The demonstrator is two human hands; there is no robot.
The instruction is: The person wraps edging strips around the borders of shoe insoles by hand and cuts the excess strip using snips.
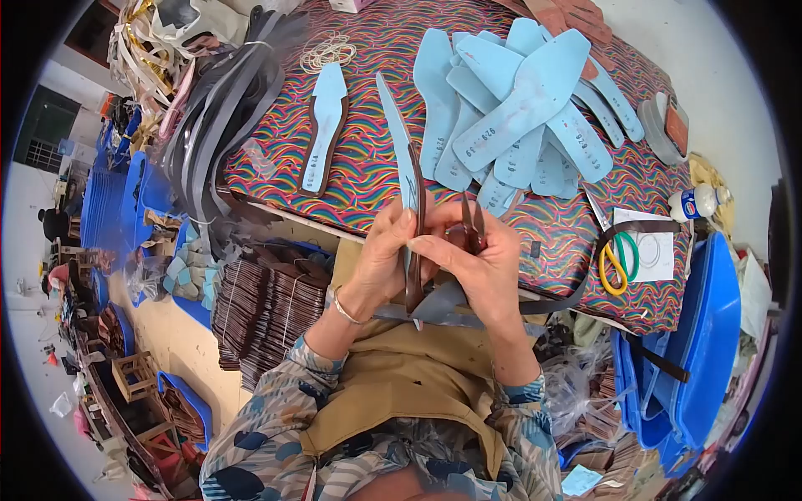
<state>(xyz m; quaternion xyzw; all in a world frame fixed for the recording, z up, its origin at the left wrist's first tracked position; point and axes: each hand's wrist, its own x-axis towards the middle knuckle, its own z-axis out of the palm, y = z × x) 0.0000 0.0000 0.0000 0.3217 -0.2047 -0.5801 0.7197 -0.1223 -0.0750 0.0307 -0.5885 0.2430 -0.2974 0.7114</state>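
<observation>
My left hand (pixel 383 255) is closed around a light blue insole (pixel 391 113), turned nearly edge-on, with a dark brown strip along its lower part. My right hand (pixel 478 265) is closed on a small pair of snips (pixel 473 219), its dark pointed blades facing away from me and slightly apart. The thumb and fingers of that hand also meet the insole's brown edge. Beyond my left hand, another blue insole (pixel 327 108) lies flat on the patterned tabletop (pixel 372 179), brown strip around its lower part. To its right is a pile of blue insoles (pixel 522 108) with printed numbers.
Scissors (pixel 616 259) with yellow and green handles lie at the right by white paper (pixel 656 263). A white bottle (pixel 700 202) and blue bins (pixel 693 334) are farther right. Long grey strips (pixel 192 125) hang at the left, above tied brown stacks (pixel 259 313).
</observation>
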